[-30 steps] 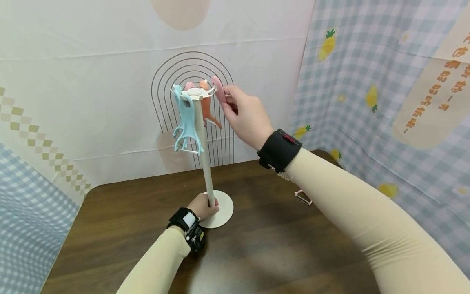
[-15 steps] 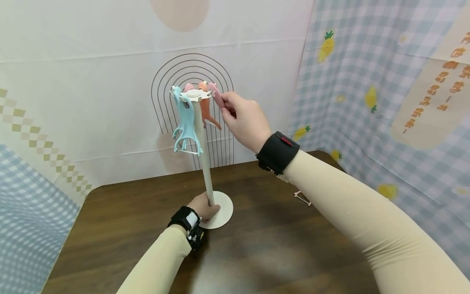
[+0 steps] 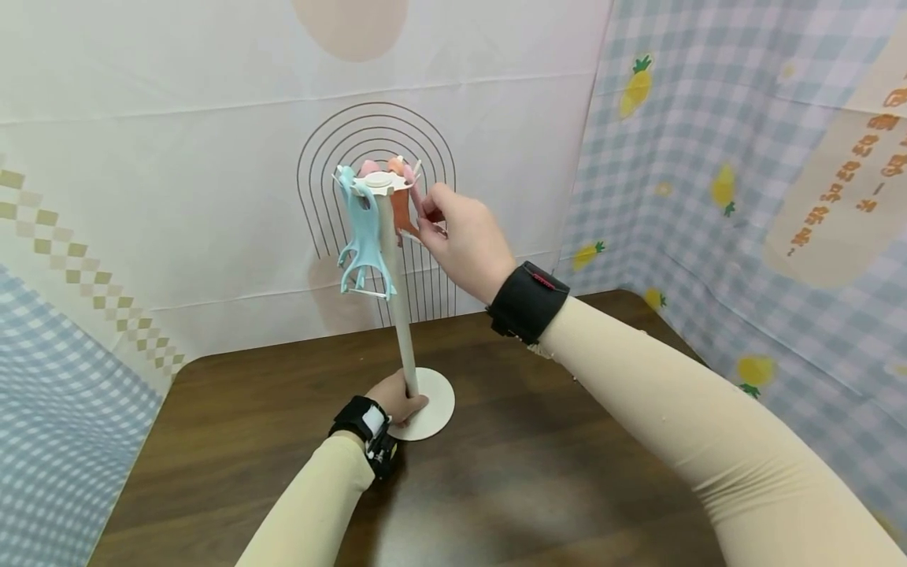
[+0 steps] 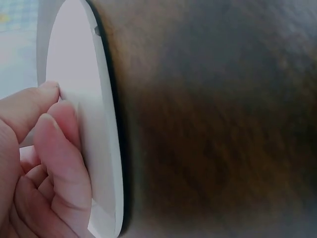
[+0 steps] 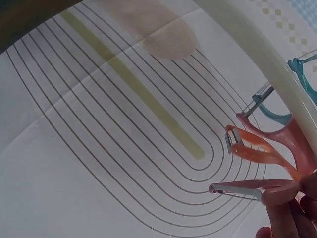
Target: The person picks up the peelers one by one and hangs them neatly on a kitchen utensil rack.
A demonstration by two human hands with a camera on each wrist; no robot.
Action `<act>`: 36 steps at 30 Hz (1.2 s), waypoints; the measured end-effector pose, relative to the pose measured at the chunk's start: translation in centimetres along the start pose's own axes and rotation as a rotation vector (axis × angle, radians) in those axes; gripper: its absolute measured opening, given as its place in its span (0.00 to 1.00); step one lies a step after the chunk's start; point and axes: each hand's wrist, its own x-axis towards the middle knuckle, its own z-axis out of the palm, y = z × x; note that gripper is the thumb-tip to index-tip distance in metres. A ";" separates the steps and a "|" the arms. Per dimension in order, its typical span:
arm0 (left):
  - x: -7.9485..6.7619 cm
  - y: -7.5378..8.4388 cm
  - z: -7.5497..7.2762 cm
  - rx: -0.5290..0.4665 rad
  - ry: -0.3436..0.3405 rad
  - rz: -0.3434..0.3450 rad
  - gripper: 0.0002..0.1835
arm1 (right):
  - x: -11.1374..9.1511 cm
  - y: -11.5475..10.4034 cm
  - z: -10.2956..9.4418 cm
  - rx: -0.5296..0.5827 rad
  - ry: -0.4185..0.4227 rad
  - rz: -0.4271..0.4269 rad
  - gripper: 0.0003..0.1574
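Note:
A white stand (image 3: 400, 315) with a round base and a hooked top stands on the table. My left hand (image 3: 394, 398) grips the foot of its pole, fingers against the base (image 4: 74, 59). At the top right of the stand, my right hand (image 3: 468, 236) pinches a pink peeler (image 3: 416, 198), whose upper end is at a hook. Whether it hangs there by itself I cannot tell. Light blue peelers (image 3: 364, 244) hang at the left. An orange peeler (image 3: 400, 211) and another pink peeler (image 3: 369, 167) hang behind. The right wrist view shows the held peeler's blade (image 5: 237, 192).
Behind the stand is a white cloth (image 3: 510, 118) with arched lines. A checked cloth (image 3: 680, 197) hangs on the right. The dark wooden table (image 3: 538, 472) lies below, partly covered from view by my right sleeve (image 3: 673, 409).
My right hand has come down with the pink peeler, its top dropping from above the hook to hook level. My left hand stays on the pole. The peeler on the table is now almost hidden by my sleeve.

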 end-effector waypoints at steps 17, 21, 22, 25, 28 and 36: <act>-0.4 0.7 -0.3 0.011 -0.026 -0.026 0.21 | -0.4 0.7 0.2 0.045 0.004 -0.060 0.11; -0.4 0.6 -0.2 0.030 -0.011 -0.026 0.22 | -0.9 1.5 -0.1 0.063 0.041 -0.065 0.14; -0.5 0.6 -0.2 0.027 -0.010 -0.027 0.21 | -1.0 1.7 -0.1 0.065 0.045 -0.055 0.14; -0.5 0.6 -0.3 0.023 -0.007 -0.023 0.20 | -1.6 2.9 -0.3 0.041 0.033 -0.017 0.15; -0.5 0.5 -0.3 0.026 -0.002 -0.009 0.20 | -2.3 4.3 -0.4 -0.001 0.010 0.020 0.16; -0.5 0.5 -0.2 0.057 0.013 -0.001 0.24 | -4.8 8.4 -0.7 -0.112 -0.100 0.144 0.20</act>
